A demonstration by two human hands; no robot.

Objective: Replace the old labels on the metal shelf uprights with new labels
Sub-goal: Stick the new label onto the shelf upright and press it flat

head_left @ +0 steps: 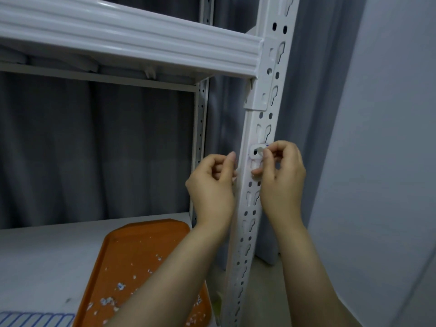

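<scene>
A white perforated metal upright (266, 109) runs down the right of the shelf frame. A white label (256, 154) is stuck across it at mid height, with a curled, partly lifted edge. My right hand (283, 175) pinches that lifted edge between thumb and forefinger, from the upright's right side. My left hand (212, 185) hovers just left of the upright, fingers curled, thumb near the post; I see nothing held in it.
An orange tray (132, 256) littered with small torn label scraps lies on the white lower shelf (35, 256). A blue-striped sheet (35, 319) shows at the bottom left. A white beam (118, 36) crosses above. Grey curtains hang behind and a pale wall (389, 138) stands right.
</scene>
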